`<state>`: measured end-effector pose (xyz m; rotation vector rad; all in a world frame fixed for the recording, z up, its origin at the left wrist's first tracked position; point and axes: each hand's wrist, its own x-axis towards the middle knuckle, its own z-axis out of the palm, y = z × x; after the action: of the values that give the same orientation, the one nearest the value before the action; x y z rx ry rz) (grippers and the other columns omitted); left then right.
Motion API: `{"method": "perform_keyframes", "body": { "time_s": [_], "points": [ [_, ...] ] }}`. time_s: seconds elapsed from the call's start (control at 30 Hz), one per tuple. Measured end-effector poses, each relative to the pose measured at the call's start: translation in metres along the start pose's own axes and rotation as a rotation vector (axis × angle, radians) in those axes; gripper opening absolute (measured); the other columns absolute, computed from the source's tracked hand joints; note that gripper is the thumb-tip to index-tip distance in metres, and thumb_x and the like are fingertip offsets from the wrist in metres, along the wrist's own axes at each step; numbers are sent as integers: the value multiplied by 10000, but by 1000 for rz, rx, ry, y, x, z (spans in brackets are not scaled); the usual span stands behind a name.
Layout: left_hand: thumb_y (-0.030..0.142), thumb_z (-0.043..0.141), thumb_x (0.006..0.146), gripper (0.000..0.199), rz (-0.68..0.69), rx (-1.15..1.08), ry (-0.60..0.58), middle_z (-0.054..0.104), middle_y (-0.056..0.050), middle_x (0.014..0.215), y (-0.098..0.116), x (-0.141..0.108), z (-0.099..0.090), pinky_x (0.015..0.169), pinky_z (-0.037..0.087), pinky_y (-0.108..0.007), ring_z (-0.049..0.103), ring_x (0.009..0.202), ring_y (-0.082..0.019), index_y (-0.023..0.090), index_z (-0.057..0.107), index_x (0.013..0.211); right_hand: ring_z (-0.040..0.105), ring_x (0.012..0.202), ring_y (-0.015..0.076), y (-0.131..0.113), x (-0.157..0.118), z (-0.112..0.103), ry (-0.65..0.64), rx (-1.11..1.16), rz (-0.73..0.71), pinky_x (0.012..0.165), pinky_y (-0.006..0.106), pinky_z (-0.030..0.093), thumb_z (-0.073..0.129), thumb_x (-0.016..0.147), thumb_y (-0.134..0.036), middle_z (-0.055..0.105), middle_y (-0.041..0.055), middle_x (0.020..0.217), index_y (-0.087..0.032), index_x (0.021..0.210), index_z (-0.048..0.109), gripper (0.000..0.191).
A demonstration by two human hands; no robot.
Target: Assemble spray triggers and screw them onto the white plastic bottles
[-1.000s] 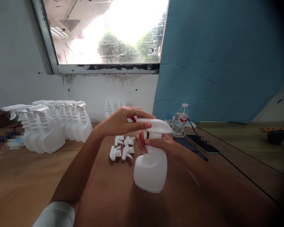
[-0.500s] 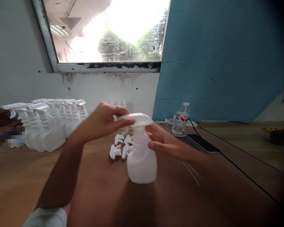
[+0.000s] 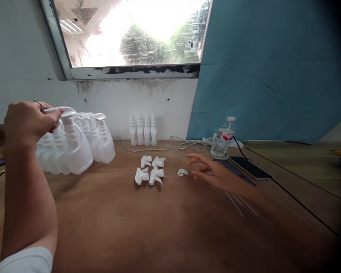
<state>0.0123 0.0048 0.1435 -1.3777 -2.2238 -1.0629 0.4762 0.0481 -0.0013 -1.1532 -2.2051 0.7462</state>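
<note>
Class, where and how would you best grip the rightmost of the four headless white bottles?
Probably by the ribbed neck of the rightmost bottle, coming from its right: it stands upright, narrows there, and the neighbouring bottle stands close on its left.

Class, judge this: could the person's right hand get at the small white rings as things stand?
Probably yes: the right hand looks empty, its fingers spread just beside the small white rings, and nothing visible stands between them.

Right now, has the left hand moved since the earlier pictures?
Yes. Judged against the four loose spray heads, the left hand has moved clearly to the left, and now grips the top of a bottle.
</note>
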Motion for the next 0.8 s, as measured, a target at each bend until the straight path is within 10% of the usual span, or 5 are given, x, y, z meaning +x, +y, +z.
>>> {"method": "perform_keyframes", "body": {
  "time_s": [0.8],
  "points": [
    [509,679,572,332,-45,0,-153,488,9,406,-39,30,37,627,233,-288,355,626,-223,242,500,655,660,624,175,53,5,-13,25,-79,82,649,326,481,485,871,-492,638,105,1046,-199,1252,462,481]
  ]
}}
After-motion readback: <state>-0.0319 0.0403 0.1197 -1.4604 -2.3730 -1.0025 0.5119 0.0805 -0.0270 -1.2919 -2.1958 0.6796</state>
